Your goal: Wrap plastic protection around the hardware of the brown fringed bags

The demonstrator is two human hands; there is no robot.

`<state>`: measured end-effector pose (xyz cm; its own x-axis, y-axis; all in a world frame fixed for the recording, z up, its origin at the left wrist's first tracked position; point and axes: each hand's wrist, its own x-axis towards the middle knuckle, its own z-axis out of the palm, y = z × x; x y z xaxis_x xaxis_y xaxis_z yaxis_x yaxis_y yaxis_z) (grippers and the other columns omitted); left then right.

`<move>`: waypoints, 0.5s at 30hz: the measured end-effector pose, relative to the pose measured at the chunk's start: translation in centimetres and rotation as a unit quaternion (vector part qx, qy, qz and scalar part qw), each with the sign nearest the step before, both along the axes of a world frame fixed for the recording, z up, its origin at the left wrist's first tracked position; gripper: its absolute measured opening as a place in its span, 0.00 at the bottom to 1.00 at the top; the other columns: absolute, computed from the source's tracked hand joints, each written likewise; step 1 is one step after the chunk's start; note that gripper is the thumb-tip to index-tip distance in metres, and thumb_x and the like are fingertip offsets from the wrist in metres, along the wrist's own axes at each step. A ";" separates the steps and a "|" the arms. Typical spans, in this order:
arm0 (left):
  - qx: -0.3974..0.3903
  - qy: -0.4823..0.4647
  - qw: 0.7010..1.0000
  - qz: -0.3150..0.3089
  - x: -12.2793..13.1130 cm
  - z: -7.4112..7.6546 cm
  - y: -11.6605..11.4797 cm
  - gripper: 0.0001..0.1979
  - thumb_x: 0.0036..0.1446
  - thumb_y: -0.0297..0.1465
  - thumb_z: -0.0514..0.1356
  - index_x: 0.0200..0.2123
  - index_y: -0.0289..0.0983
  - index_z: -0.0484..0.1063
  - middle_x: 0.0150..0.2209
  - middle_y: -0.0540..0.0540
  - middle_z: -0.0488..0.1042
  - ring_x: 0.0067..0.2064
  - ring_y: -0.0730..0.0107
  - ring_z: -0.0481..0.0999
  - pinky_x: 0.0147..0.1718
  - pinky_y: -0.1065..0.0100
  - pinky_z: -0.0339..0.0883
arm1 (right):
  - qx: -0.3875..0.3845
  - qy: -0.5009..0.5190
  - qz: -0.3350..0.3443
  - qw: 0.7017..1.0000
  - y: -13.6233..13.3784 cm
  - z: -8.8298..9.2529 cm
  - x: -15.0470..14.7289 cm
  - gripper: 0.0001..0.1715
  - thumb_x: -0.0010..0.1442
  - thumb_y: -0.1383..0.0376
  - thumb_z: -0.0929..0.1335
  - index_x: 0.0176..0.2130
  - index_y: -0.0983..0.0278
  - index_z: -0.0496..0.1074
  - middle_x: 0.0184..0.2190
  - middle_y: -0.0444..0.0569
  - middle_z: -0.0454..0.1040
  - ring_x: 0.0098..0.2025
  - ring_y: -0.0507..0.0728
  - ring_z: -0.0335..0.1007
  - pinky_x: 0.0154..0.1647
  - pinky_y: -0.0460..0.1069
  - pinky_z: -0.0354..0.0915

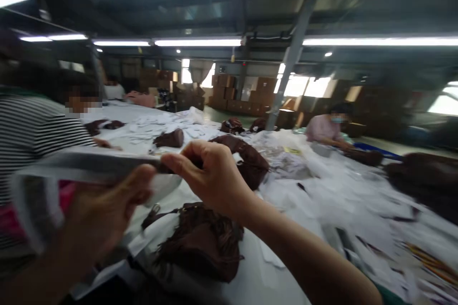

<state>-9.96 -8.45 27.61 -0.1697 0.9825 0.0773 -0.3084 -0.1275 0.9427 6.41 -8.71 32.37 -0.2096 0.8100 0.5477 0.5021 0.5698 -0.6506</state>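
A long strap in a pale, see-through wrapping (89, 164) stretches across the left half of the view and loops down at its left end. My left hand (107, 207), blurred, is closed on it from below with the thumb on top. My right hand (213, 176) pinches the strap's dark right end between thumb and bent fingers. Just below my hands, a dark brown fringed bag (207, 243) lies on the white-covered table (265, 271). A small buckle (154, 209) shows at that bag's upper left.
Another brown bag (246, 159) lies beyond my right wrist. White wrapping sheets (343, 190) spread over the right side. A co-worker in stripes (28, 128) is close on the left; another person (324, 126) works at the far right. Stacked cartons (265, 95) stand behind.
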 end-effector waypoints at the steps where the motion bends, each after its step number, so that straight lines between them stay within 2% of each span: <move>1: 0.003 0.002 1.000 0.009 -0.4 -0.8 0.0 0.14 0.34 0.37 0.71 0.28 0.41 0.76 0.26 0.50 0.74 0.32 0.65 0.74 0.26 0.69 0.69 | -0.012 -0.006 0.010 1.000 0.4 -0.5 -1.3 0.23 0.57 0.49 0.66 0.27 0.66 0.71 0.18 0.40 0.62 0.23 0.47 0.55 0.23 0.43 0.50; 3: -0.012 0.023 0.999 -0.035 -1.3 -2.7 0.5 0.14 0.35 0.37 0.71 0.25 0.36 0.75 0.24 0.49 0.73 0.27 0.70 0.71 0.25 0.71 0.66 | -0.056 -0.019 0.029 0.998 1.1 -1.8 -3.5 0.22 0.58 0.49 0.65 0.32 0.66 0.72 0.19 0.41 0.65 0.22 0.48 0.56 0.22 0.43 0.50; 5: -0.020 0.064 0.994 -0.085 -2.4 -4.5 0.9 0.13 0.40 0.38 0.69 0.23 0.35 0.74 0.22 0.50 0.70 0.24 0.74 0.68 0.24 0.73 0.62 | -0.105 -0.040 0.047 0.993 1.6 -3.3 -4.8 0.22 0.59 0.50 0.64 0.31 0.66 0.72 0.19 0.41 0.65 0.21 0.48 0.56 0.22 0.43 0.50; 7: -0.020 0.108 0.985 -0.135 -3.5 -5.9 0.5 0.11 0.44 0.37 0.66 0.25 0.35 0.74 0.21 0.51 0.69 0.24 0.75 0.66 0.24 0.73 0.60 | -0.138 -0.071 0.062 0.986 1.7 -4.5 -5.0 0.23 0.58 0.52 0.64 0.23 0.66 0.70 0.16 0.40 0.61 0.20 0.47 0.53 0.21 0.44 0.48; 8: -0.028 0.135 0.973 -0.187 -4.2 -6.3 0.1 0.09 0.45 0.36 0.66 0.26 0.35 0.75 0.22 0.51 0.70 0.25 0.74 0.67 0.24 0.73 0.60 | -0.148 -0.084 0.066 0.983 1.7 -5.0 -4.7 0.24 0.58 0.53 0.64 0.18 0.66 0.66 0.15 0.39 0.56 0.19 0.47 0.50 0.20 0.44 0.46; 9: -0.041 0.166 0.951 -0.259 -5.1 -6.5 -0.6 0.08 0.44 0.35 0.66 0.27 0.36 0.76 0.22 0.50 0.71 0.25 0.73 0.68 0.24 0.73 0.60 | -0.158 -0.095 0.066 0.981 1.6 -5.4 -4.3 0.26 0.58 0.55 0.64 0.15 0.66 0.62 0.14 0.39 0.52 0.19 0.47 0.46 0.19 0.44 0.44; 11: -0.062 0.237 0.885 -0.397 -7.1 -6.3 -1.9 0.07 0.43 0.33 0.66 0.26 0.35 0.76 0.21 0.49 0.72 0.23 0.71 0.68 0.23 0.72 0.60 | -0.180 -0.108 0.066 0.975 1.2 -5.9 -3.3 0.26 0.57 0.56 0.65 0.14 0.65 0.57 0.14 0.38 0.46 0.19 0.46 0.41 0.18 0.45 0.40; 12: -0.056 0.265 0.863 -0.426 -8.1 -6.0 -2.5 0.08 0.43 0.34 0.66 0.25 0.35 0.77 0.21 0.49 0.72 0.22 0.70 0.68 0.21 0.72 0.59 | -0.196 -0.112 0.072 0.972 0.9 -6.1 -2.8 0.26 0.57 0.55 0.65 0.15 0.65 0.56 0.15 0.38 0.45 0.19 0.46 0.40 0.18 0.45 0.39; 13: -0.028 0.281 0.869 -0.406 -9.1 -5.6 -2.9 0.09 0.44 0.36 0.65 0.25 0.35 0.77 0.21 0.48 0.72 0.23 0.69 0.68 0.21 0.72 0.59 | -0.215 -0.113 0.085 0.966 0.6 -6.1 -2.6 0.26 0.57 0.55 0.65 0.16 0.65 0.56 0.16 0.38 0.45 0.20 0.46 0.40 0.17 0.45 0.39; 15: 0.058 0.281 0.916 -0.281 -10.3 -4.9 -3.2 0.14 0.48 0.41 0.63 0.32 0.37 0.78 0.28 0.45 0.75 0.30 0.65 0.71 0.27 0.71 0.63 | -0.242 -0.110 0.124 0.956 -0.2 -6.0 -2.8 0.25 0.57 0.54 0.64 0.17 0.65 0.58 0.16 0.38 0.47 0.20 0.46 0.41 0.17 0.44 0.40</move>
